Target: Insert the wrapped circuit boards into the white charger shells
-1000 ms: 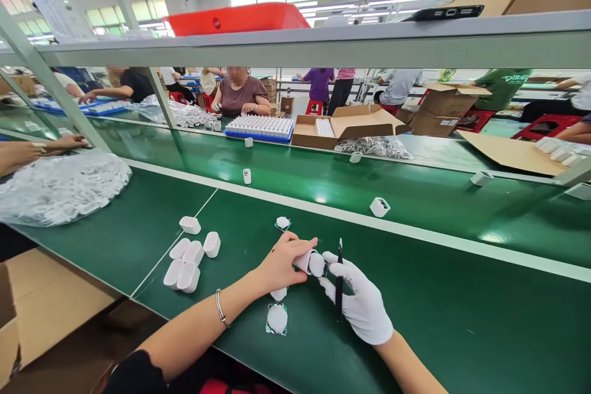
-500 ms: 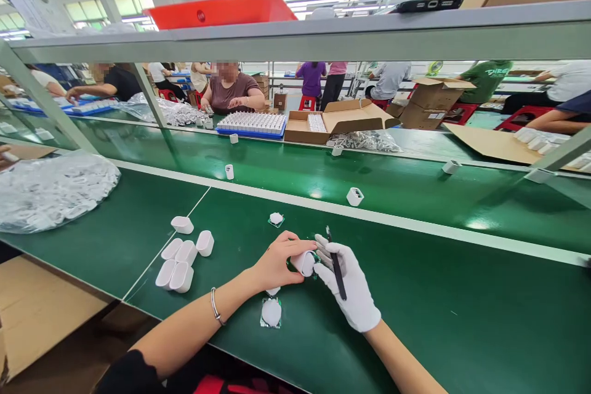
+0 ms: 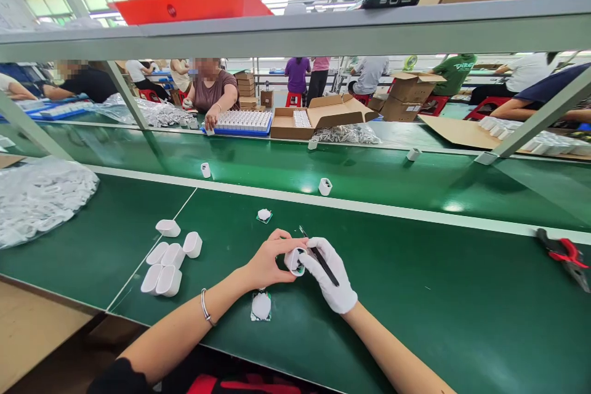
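Observation:
My bare left hand [image 3: 269, 263] is closed around a white oval plastic housing [image 3: 294, 260], whose open end faces right. Green circuit board shows inside that opening. In its white glove, my right hand [image 3: 331, 276] grips slim black tweezers [image 3: 325, 265] lying across the fingers, tips pointing up and left. The gloved thumb and fingertips touch the rim of the housing. Below my left hand lies a circuit board with a round white piece [image 3: 261, 306]; a similar board [image 3: 264, 215] lies above it. Several white housings [image 3: 169, 280] stand in a group to the left.
A clear bag of white parts [image 3: 44, 197] lies far left. Red-handled pliers [image 3: 566, 252] rest at the right. Beyond a white strip, the green belt carries several white units [image 3: 325, 186]. A shelf [image 3: 295, 37] spans overhead. A co-worker [image 3: 215, 89] sits opposite, near a blue tray [image 3: 237, 130].
The view has turned right, bringing the pliers in. The board at the housing's mouth now sits inside it. The co-worker opposite has reached a hand to the blue tray.

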